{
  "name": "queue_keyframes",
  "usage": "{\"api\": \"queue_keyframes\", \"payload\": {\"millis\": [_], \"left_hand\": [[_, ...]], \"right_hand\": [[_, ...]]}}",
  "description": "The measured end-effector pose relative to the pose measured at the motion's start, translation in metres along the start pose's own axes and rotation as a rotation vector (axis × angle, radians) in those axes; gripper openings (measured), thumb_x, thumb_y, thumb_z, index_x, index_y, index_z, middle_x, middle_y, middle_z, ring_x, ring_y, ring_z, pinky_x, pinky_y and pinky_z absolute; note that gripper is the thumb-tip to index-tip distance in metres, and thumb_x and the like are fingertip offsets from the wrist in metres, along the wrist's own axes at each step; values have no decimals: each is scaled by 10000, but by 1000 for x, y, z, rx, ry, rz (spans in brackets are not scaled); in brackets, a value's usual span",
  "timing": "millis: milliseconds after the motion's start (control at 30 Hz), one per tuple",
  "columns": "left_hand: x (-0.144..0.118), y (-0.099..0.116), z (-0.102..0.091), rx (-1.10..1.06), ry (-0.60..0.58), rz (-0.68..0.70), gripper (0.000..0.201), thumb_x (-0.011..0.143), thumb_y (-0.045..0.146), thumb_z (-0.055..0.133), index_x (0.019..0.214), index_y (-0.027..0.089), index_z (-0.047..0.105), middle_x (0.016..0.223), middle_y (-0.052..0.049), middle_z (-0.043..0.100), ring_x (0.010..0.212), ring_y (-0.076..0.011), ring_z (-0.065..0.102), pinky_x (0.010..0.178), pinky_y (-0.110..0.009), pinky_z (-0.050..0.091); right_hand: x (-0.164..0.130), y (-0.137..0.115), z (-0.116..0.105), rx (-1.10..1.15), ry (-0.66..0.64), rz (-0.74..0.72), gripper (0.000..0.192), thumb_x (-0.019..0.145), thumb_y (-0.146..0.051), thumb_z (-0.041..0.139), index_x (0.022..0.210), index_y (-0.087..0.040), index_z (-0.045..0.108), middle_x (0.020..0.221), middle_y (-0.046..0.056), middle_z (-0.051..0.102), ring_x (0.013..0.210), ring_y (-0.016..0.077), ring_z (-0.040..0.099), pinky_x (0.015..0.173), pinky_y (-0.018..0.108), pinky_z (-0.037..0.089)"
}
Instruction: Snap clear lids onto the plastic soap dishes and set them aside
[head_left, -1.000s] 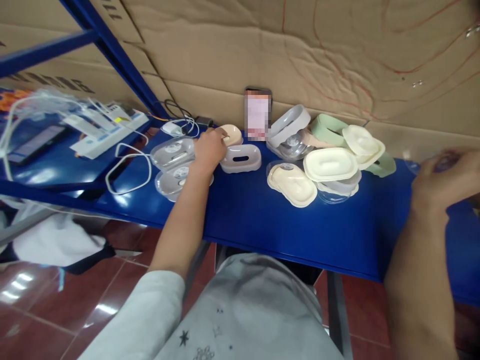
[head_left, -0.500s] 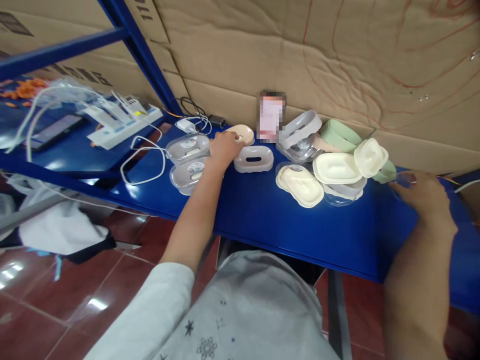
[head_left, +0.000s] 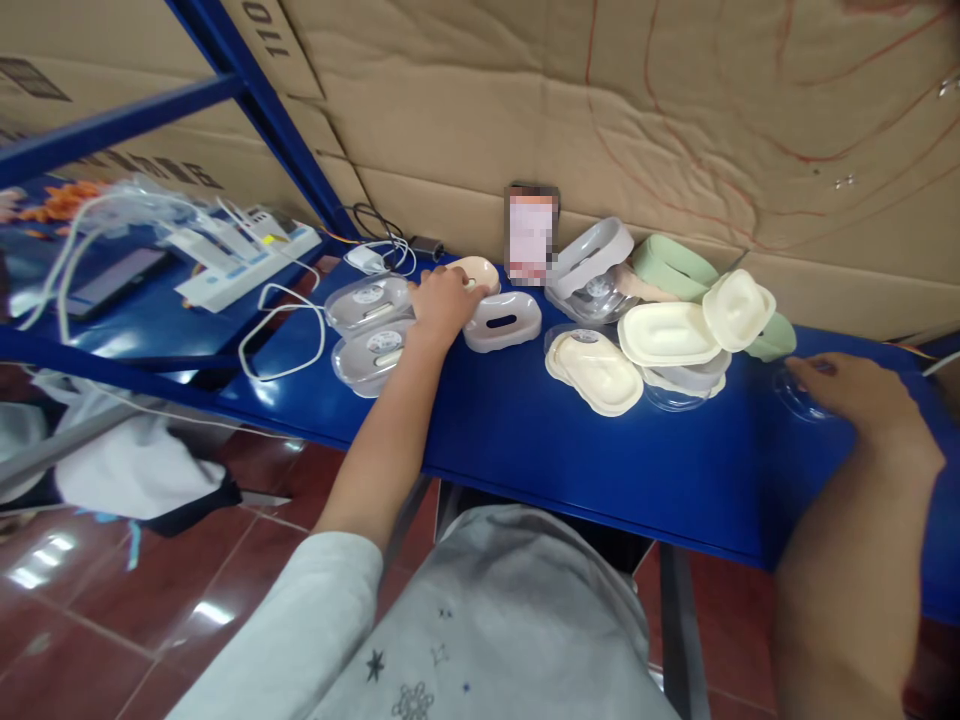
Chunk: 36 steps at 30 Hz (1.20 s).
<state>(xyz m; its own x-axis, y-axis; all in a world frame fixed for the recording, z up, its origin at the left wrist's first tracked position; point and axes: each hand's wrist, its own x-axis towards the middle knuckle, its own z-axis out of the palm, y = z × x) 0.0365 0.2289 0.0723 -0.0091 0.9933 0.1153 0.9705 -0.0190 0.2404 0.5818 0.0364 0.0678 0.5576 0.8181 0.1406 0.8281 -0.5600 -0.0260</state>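
Observation:
My left hand reaches to the back of the blue table, its fingers curled on a peach oval soap-dish part. Just right of it sits a grey soap dish with a slot. Two clear lids lie to the hand's left. My right hand lies at the table's right end, with its fingers over a clear plastic lid that rests on the surface. Between my hands is a heap of cream, green and grey dish parts.
A phone leans against the cardboard wall. A white cable loops at the left table edge. A power strip and another phone lie on the left shelf behind a blue post. The floor is red tile.
My right hand has come down and leftward, setting the clear lid on the table. My left hand stays on the peach part. The view has shifted slightly.

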Motion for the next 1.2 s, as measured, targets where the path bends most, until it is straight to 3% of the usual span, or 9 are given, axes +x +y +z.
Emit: {"api": "queue_keyframes", "payload": {"millis": [100, 200, 433, 567, 700, 833, 1000, 1200], "left_hand": [[1, -1, 0, -5, 16, -29, 506, 1000, 535, 614, 1340, 184, 742, 1409, -227, 691, 1374, -441, 585, 1146, -579, 428], [2, -2, -2, -15, 11, -33, 502, 986, 550, 645, 1339, 209, 751, 1408, -210, 701, 1356, -433, 600, 1133, -577, 435], [-1, 3, -3, -43, -15, -2, 336, 1052, 361, 563, 1266, 251, 797, 1361, -160, 754, 1331, -383, 631, 1125, -561, 431], [-2, 5, -3, -45, 14, -16, 394, 1093, 316, 464, 1326, 202, 760, 1369, -202, 738, 1343, -386, 631, 1128, -567, 426], [-1, 4, -4, -65, 1, -35, 364, 1057, 412, 570, 1289, 222, 777, 1361, -176, 747, 1314, -376, 654, 1127, -548, 454], [2, 4, -6, -73, -24, -69, 441, 993, 515, 669, 1297, 214, 777, 1391, -187, 727, 1324, -401, 643, 1105, -560, 490], [2, 9, -7, -64, -45, -63, 342, 1038, 421, 613, 1267, 231, 781, 1390, -175, 718, 1340, -388, 631, 1088, -544, 512], [-3, 18, -7, -27, -40, -44, 380, 1088, 328, 511, 1391, 196, 697, 1455, -226, 658, 1401, -413, 574, 1124, -593, 475]], "right_hand": [[-3, -7, -3, -28, -30, 130, 548, 871, -680, 549, 1120, -267, 810, 1004, 197, 784, 836, 384, 726, 766, 521, 544], [-6, -18, -9, -3, -54, 178, 506, 850, -657, 605, 1119, -281, 810, 1049, 187, 788, 881, 377, 720, 794, 508, 529], [-19, -47, -19, 49, 37, 147, 430, 900, -586, 590, 1170, -320, 794, 1075, 129, 812, 890, 345, 719, 802, 469, 517], [-31, -64, -22, 70, 218, 131, 446, 914, -557, 572, 1168, -282, 813, 1042, 161, 816, 861, 356, 728, 754, 448, 494], [-40, -80, -24, 131, 350, 29, 461, 923, -548, 548, 1151, -251, 817, 971, 146, 825, 874, 354, 749, 720, 404, 458], [-45, -91, -27, 141, 385, -10, 472, 930, -539, 520, 1114, -228, 823, 964, 146, 832, 872, 341, 763, 698, 374, 436], [-45, -96, -27, 172, 424, -64, 467, 920, -525, 522, 1072, -207, 830, 945, 144, 834, 876, 342, 773, 714, 369, 457], [-47, -100, -28, 197, 452, -83, 473, 914, -505, 524, 1082, -190, 836, 958, 148, 840, 902, 338, 785, 730, 367, 469]]}}
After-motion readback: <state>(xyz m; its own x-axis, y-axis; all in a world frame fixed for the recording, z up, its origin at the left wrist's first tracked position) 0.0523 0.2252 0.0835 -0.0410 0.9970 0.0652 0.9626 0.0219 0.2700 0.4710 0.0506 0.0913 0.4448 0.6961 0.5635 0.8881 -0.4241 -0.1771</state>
